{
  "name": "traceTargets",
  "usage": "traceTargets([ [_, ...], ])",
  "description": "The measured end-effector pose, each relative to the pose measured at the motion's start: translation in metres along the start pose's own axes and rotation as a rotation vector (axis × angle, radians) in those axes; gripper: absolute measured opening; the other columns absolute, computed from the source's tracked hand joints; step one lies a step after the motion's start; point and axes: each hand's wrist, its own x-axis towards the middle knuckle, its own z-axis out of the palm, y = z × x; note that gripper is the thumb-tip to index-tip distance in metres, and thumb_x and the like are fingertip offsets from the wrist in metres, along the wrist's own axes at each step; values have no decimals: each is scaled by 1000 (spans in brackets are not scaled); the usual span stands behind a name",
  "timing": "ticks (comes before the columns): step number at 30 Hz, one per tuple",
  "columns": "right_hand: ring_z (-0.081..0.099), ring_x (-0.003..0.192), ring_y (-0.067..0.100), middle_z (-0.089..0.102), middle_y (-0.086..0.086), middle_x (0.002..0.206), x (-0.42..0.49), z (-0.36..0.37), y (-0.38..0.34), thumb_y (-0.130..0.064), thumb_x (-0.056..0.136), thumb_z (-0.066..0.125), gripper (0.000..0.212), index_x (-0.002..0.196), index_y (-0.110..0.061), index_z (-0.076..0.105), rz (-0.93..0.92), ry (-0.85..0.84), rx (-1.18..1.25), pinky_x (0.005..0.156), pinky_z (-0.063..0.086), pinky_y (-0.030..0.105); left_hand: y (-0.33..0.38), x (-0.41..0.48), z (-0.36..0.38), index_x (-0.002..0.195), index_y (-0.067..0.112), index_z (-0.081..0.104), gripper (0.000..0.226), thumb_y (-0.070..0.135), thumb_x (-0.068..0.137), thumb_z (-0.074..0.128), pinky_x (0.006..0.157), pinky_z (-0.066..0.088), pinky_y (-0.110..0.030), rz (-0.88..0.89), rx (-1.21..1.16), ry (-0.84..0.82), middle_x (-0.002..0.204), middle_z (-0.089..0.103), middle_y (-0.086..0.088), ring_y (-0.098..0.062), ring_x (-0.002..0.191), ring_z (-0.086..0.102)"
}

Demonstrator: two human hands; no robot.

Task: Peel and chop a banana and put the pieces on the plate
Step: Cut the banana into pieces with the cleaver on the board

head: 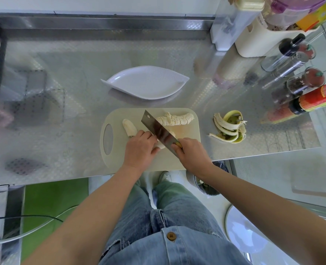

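Through the head camera, the left hand [141, 148] is curling its fingers over a peeled banana piece [161, 146] on the cutting board [116, 157], holding it down. The right hand [192, 153] is gripping the handle of a cleaver [158, 129], its blade angling down across that piece, just beside the left fingers. A longer banana length [174, 119] and a short stub [129, 127] are lying on the board. The white plate [145, 83] is sitting behind the board, apart from it, with the peel [229, 127] lying on the counter to the board's right.
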Motion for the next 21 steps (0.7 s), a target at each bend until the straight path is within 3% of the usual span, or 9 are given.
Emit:
traceTargets([
  [6,47,64,24,49,6,74,-1,1,-1,-28,99,44,27,76,-14,46,17,-3,-13,54,29,29,1,0,0,71,14,63,27,24,61,86,50,42,-30,1,-6,-1,73,62,-2,-24,72,57],
  [11,49,67,26,52,9,78,-1,12,0,-31,100,42,33,86,-5,56,46,-23,-26,59,36,33,2,0,-1,68,15,62,25,25,63,84,51,35,-27,-13,5,4,71,60,-1,-23,70,55],
  [15,47,63,26,52,10,71,2,11,0,-26,97,48,29,73,-12,48,81,11,98,59,36,34,3,2,0,69,15,65,20,23,64,83,51,36,-27,-21,-13,12,71,61,0,-22,71,56],
  [21,48,62,24,54,8,71,1,1,-1,-26,97,48,27,74,-12,51,53,55,94,59,39,35,1,-1,-1,70,15,68,15,20,66,81,50,43,-30,-9,-12,17,72,63,0,-22,72,56],
])
